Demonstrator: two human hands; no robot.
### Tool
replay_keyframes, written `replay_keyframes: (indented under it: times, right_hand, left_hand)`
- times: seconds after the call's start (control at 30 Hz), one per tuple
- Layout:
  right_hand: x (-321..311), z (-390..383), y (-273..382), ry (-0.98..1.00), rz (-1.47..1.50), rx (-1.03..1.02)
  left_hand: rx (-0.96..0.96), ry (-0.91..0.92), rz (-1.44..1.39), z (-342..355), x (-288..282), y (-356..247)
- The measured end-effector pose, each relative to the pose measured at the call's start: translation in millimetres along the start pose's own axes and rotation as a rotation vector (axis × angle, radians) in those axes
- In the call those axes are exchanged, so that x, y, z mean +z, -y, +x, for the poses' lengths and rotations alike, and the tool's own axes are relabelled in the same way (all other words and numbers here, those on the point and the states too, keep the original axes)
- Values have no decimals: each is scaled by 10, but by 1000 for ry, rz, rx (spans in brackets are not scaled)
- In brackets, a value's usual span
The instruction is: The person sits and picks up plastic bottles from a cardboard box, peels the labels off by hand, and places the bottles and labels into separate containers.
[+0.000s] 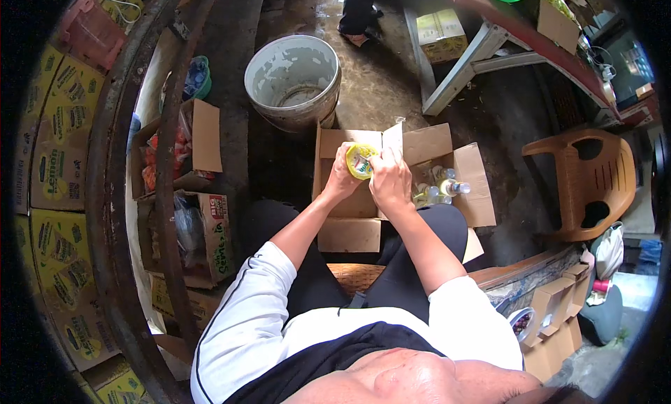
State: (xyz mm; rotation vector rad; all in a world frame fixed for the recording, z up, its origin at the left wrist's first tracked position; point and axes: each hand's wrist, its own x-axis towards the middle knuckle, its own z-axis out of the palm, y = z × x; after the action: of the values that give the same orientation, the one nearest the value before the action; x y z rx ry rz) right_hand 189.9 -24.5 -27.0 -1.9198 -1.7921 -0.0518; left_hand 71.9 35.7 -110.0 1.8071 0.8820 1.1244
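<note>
Over an open cardboard box [349,235] between my knees, my left hand [340,175] is closed around a small roundish yellow thing [361,162] with coloured print; its exact kind I cannot make out. From the other side, my right hand [391,182] pinches its right edge with curled fingers. Just right of my right wrist, several clear bottles [447,187] with pale caps lie in another open box [477,180]. My forearms partly hide the inside of the first box.
A large worn white bucket [327,100] stands ahead. Left are open boxes with orange packets [183,142] and stacked yellow cartons [66,152] behind a metal rail. A brown plastic chair [615,184] is at right, a red-topped table [517,33] far right. Another person's leg [358,12] shows ahead.
</note>
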Motion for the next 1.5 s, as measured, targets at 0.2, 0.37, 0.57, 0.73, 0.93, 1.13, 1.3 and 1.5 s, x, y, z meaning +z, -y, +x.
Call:
replay_keyframes:
  times: [0.2,0.37,0.57,0.73,0.93,1.13,1.3,1.5]
  right_hand:
    - [-212,69,94,267,-26,16]
    - [98,-11,-10,14,-27,15]
    - [52,-8,-111,92,53,14]
    - [-321,181,-28,185,116,-1]
    - [-422,294,-294,10,317,76]
    - [-400,369,-376,-52,377,96]
    - [-343,347,-616,-45,378,187]
    - [-316,349,-602,-33,391,145]
  left_hand:
    - [-65,7,-52,-41,-52,53]
    - [-97,19,-109,-35,21,110]
    - [-114,-25,-110,28,-52,59]
    - [-163,-19,-140,91,-217,-23]
    - [-304,-119,-380,642,-723,-96]
    - [-469,-16,350,1566,-1751,650]
    - [-671,77,685,1858,-1571,867]
    - [-703,169,1000,1765,-1792,921]
